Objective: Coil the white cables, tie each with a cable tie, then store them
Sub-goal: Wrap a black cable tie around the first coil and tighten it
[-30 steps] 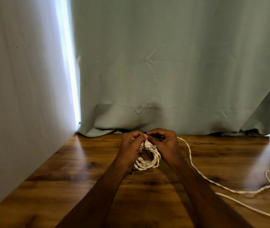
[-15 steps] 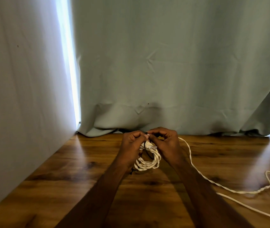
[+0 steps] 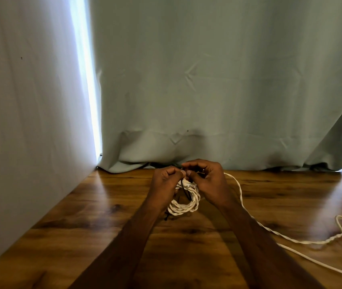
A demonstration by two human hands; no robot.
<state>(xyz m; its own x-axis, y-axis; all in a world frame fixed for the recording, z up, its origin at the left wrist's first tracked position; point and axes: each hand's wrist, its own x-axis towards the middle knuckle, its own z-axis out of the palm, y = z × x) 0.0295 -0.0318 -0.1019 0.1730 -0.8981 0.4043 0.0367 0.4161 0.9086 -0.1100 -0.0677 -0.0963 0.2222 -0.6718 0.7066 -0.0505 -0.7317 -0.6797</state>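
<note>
Both hands meet at centre frame, just below the hem of the curtain. The left hand has its fingers curled, thumb and forefinger pinched together at the top of the coiled white cable. The right hand mirrors it: fingers curled, thumb tip pressed toward the left thumb, so that the two pinches nearly touch. Between the fingertips sits a thin dark strand, the cable tie, which runs down from the pinch across the inside of the coil. Which hand holds which end of it cannot be told; the fingers cover the upper part.

The coil hangs from the pinch point and is made of several loops of twisted white cord. Its lower arc lies low between the two wrists, at or just above the table; contact cannot be confirmed. A small pale plug end shows near the top of the coil, beside the right thumb. A short dark tail pokes out below the left wrist, at the coil's lower left edge.

A second loose white cable runs from behind the right hand, curves down and right across the wood, and ends in open loops at the right edge of the frame.

The table is dark glossy wood grain. A grey-green curtain fills the upper frame; a pale wall panel takes the left side.
</note>
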